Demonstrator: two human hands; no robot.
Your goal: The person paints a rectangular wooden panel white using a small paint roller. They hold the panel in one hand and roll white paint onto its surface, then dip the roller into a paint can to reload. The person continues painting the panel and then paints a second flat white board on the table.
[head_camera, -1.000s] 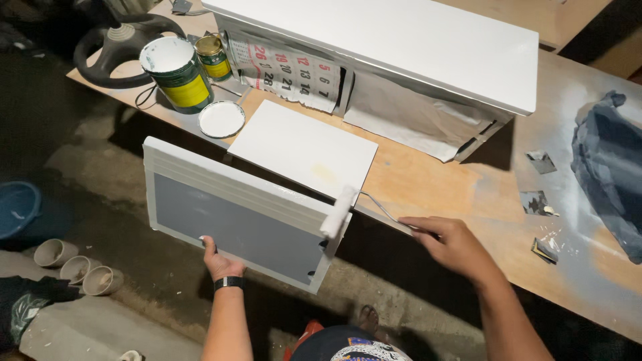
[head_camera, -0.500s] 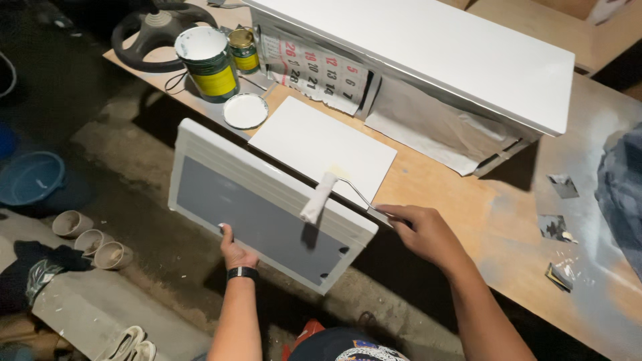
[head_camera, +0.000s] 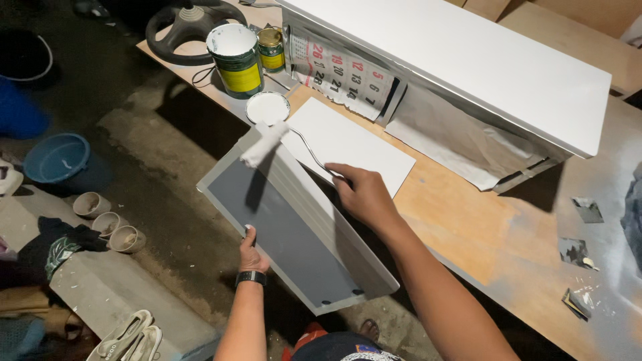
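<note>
The left hand (head_camera: 252, 253) grips the near edge of the grey panel (head_camera: 287, 234), tilted off the desk (head_camera: 468, 220). The right hand (head_camera: 364, 194) is closed on a roller (head_camera: 264, 144) at the panel's far corner. Painting seems underway; even strokes come next. Beyond stands a paint can (head_camera: 235, 60).

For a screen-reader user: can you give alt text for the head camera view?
A right hand runs a small paint roller along the edge of a grey panel, which the left hand steadies against a wooden workbench. An open paint can stands nearby.
</note>
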